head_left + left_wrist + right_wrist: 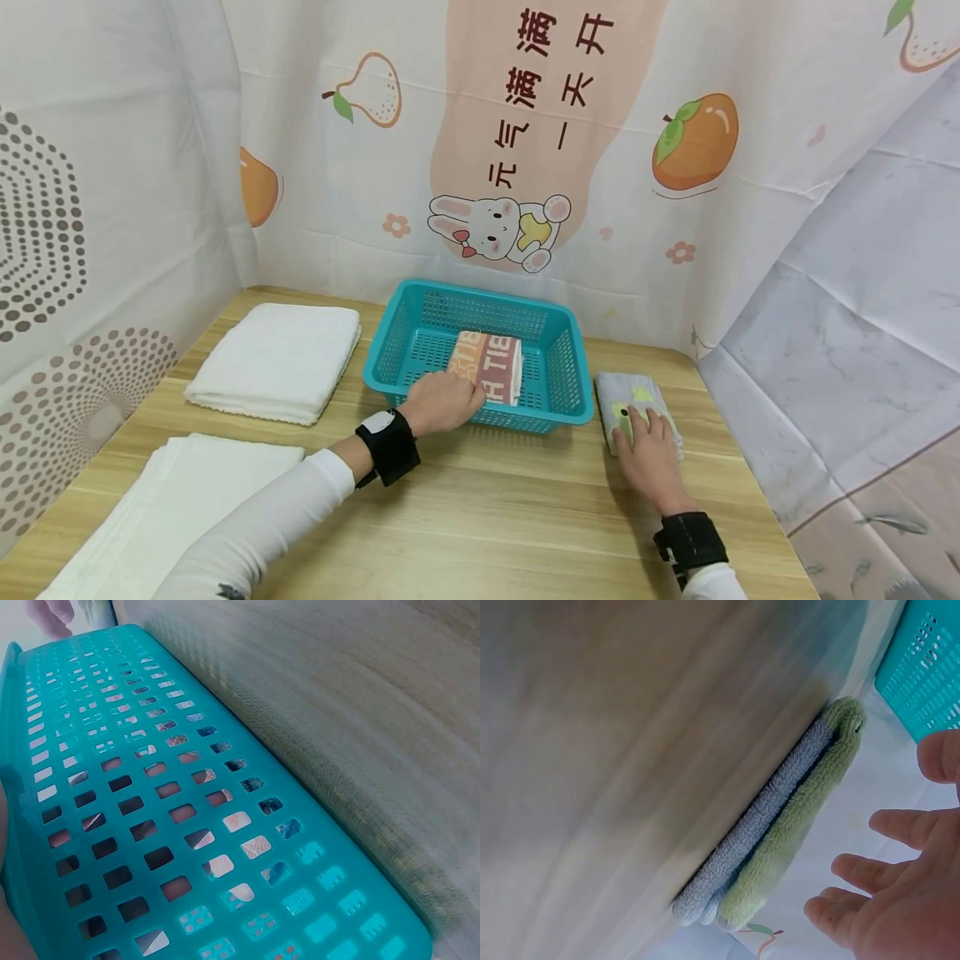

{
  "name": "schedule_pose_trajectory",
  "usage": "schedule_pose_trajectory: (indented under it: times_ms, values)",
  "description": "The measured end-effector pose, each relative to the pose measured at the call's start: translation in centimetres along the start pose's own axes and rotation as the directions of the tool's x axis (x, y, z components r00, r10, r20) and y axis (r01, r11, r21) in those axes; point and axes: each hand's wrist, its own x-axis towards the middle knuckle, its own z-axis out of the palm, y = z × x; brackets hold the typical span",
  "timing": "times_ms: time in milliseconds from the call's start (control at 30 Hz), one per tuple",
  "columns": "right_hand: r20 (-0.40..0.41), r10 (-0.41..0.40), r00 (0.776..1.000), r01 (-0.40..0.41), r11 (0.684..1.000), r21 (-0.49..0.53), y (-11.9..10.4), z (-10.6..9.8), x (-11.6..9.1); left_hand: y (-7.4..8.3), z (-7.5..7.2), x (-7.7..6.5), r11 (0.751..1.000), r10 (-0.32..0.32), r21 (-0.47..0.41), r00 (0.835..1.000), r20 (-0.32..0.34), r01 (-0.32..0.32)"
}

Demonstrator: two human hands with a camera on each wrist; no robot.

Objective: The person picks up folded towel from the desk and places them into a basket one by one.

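A folded towel with orange and maroon bands and pale letters (pixel 501 358) lies in the turquoise basket (pixel 480 293). My left hand (pixel 442 402) reaches over the basket's front rim to the towel's near left edge. In the left wrist view, parts of its fingers show through the holes of the basket wall (pixel 135 765); I cannot tell whether they grip the towel. My right hand (pixel 648 454) is over a small folded grey and green towel (pixel 628 385) right of the basket. The right wrist view shows its fingers spread beside that towel (pixel 780 825), holding nothing.
A thick folded white towel (pixel 281 358) lies on the wooden table (pixel 480 517) left of the basket. Nearer, a folded white cloth (pixel 180 500) lies partly behind my left sleeve. A printed curtain (pixel 337 192) hangs behind the table.
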Motion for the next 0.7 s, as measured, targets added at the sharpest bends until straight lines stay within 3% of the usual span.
schedule_pose_trajectory:
  times_ms: [367,700]
  values:
    - [0.036,0.042,0.998,-0.042,0.999,-0.01,0.53,-0.11,0.18,0.13,0.08,-0.02,1.0,0.008,0.007,1.0,0.001,-0.008]
    - [0.016,0.018,1.0,-0.018,1.0,-0.015,0.42,-0.32,0.76,0.1,-0.08,0.06,1.0,0.01,0.004,1.0,-0.006,-0.01]
